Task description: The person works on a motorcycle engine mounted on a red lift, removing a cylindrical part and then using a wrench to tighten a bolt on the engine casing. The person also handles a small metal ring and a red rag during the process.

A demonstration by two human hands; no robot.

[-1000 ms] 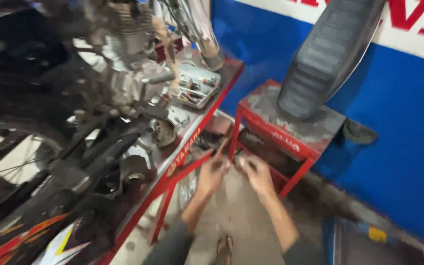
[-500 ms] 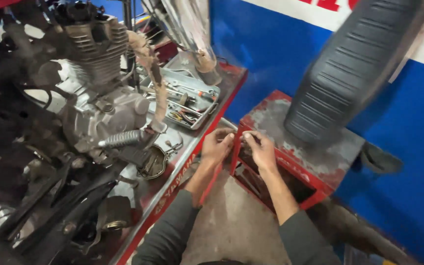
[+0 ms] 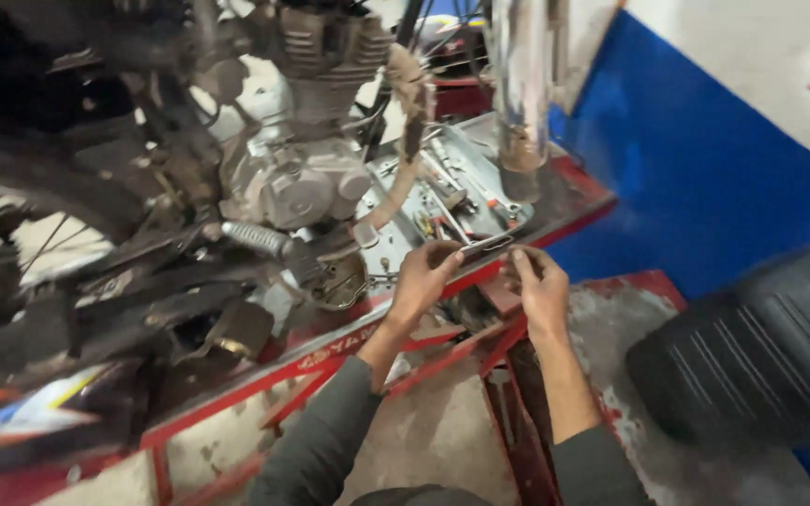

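My left hand [image 3: 427, 281] and my right hand [image 3: 540, 289] are raised side by side in front of the red lift platform [image 3: 311, 351]. Between their fingertips they pinch a small flat metal piece [image 3: 487, 245], one hand at each end. Just beyond it lies a grey tray of hand tools [image 3: 452, 192] on the platform. The motorcycle engine [image 3: 297, 183] stands to the left, with a round engine part [image 3: 341, 281] close to my left hand.
A chrome exhaust pipe [image 3: 524, 84] hangs down over the tray. A black motorcycle seat [image 3: 752, 351] rests on a worn red stand [image 3: 611, 309] at the right. A blue and white wall [image 3: 733, 141] is behind. A wheel [image 3: 39, 244] shows at far left.
The view has swung left and closer to the engine. Both hands have risen from the red stand's edge up toward the tool tray, still close together.
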